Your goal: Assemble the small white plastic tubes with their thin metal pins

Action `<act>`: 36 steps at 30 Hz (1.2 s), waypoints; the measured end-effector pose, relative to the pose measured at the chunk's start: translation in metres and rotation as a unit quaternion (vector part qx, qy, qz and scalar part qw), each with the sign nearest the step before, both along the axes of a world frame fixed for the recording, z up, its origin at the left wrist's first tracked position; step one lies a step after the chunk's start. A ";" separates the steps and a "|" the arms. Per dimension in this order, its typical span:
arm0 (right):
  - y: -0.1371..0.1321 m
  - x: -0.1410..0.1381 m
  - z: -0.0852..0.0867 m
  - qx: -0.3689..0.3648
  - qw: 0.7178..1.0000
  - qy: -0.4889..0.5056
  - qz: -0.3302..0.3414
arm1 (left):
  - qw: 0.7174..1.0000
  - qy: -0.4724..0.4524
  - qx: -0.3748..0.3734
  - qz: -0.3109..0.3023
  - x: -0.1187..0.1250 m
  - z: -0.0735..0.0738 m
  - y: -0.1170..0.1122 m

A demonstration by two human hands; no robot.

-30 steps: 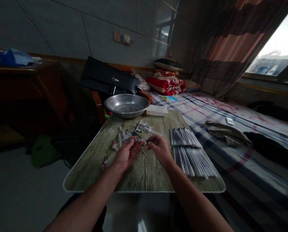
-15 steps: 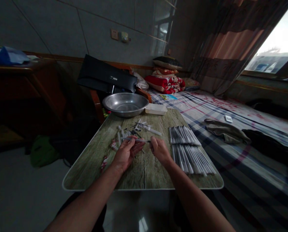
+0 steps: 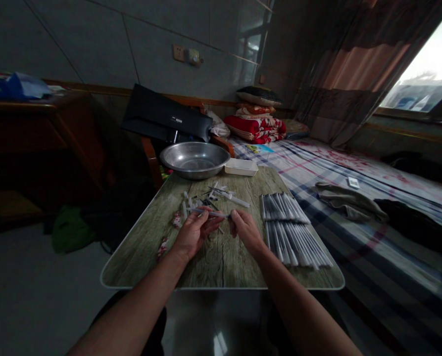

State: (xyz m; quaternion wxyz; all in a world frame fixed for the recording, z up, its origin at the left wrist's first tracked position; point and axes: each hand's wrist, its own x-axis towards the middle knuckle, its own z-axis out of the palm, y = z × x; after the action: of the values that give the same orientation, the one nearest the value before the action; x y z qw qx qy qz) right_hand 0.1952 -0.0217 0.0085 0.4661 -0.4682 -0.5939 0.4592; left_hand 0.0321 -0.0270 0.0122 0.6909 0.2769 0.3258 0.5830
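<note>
My left hand (image 3: pixel 195 231) is closed around a slim translucent pen (image 3: pixel 217 214), its thumb on top and the pen lying roughly level. At the pen's dark right end, my right hand (image 3: pixel 244 226) pinches with thumb and curled fingers; the exact piece between them is too small to make out. Just beyond my hands lies a loose heap of clear and white tubes and thin dark parts (image 3: pixel 215 195). Two overlapping rows of similar pens (image 3: pixel 298 242), pale with dark portions, lie to the right of my right hand.
On the wood-patterned table (image 3: pixel 221 272), a steel basin (image 3: pixel 195 160) and a shallow white tray (image 3: pixel 241 167) stand at the far edge. Small red-and-white pieces (image 3: pixel 162 247) lie left of my left hand. A bed (image 3: pixel 317 170) borders the table's right side.
The camera view has shifted slightly. Both hands keep nearly the same hold on the pen, with no clear change in the things on the table.
</note>
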 end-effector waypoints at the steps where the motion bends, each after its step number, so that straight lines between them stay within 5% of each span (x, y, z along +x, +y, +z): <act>1: -0.001 0.000 0.001 0.002 1.000 0.018 0.003 | 1.000 0.002 0.000 0.002 0.000 0.000 0.000; 15: 0.002 0.004 -0.002 -0.001 0.999 0.032 0.024 | 1.000 0.011 -0.004 -0.002 -0.005 -0.006 0.004; 21: 0.002 0.005 -0.003 0.001 0.998 -0.056 0.024 | 1.000 0.013 0.002 -0.018 -0.005 -0.012 0.004; 36: -0.001 0.000 -0.009 -0.042 0.996 0.031 0.070 | 0.999 0.020 0.020 -0.037 -0.009 -0.013 0.002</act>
State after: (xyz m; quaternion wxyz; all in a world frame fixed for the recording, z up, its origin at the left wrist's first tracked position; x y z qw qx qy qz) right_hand 0.1956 -0.0225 -0.0002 0.4311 -0.4303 -0.5905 0.5293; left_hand 0.0227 -0.0254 -0.0011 0.6994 0.3144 0.3172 0.5580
